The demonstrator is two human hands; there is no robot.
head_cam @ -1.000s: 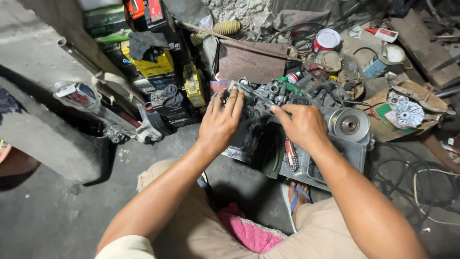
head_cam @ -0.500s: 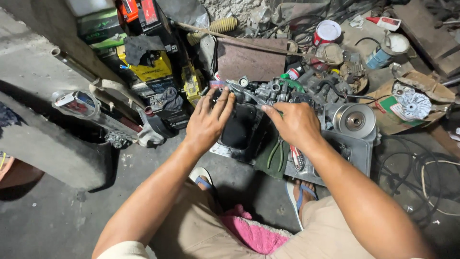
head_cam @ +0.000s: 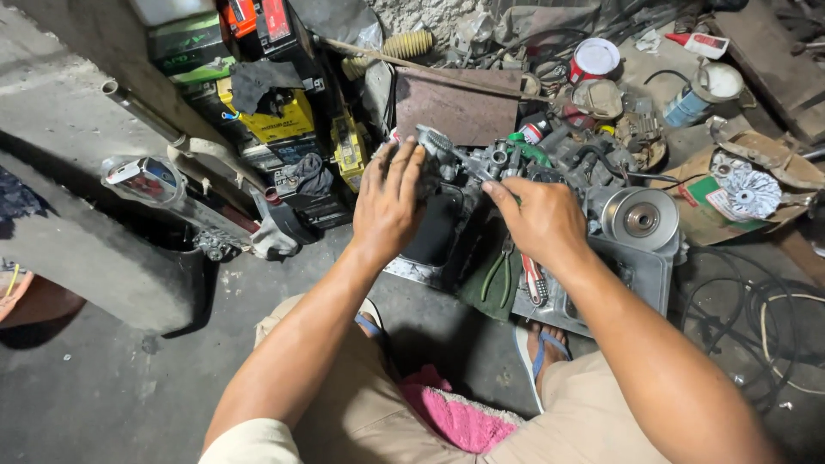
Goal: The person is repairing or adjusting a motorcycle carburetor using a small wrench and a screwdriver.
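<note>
Shifting in since half a second ago: our left hand has moved up onto the grey metal carburettor part, fingers spread over it, clasping its left side rather than clenched. Our right hand has closed in, index finger stretched to the small metal fitting just right of that grip; we cannot tell if it pinches anything. Pliers and red-handled tool lie below the right hand, pulley beside it.
</note>
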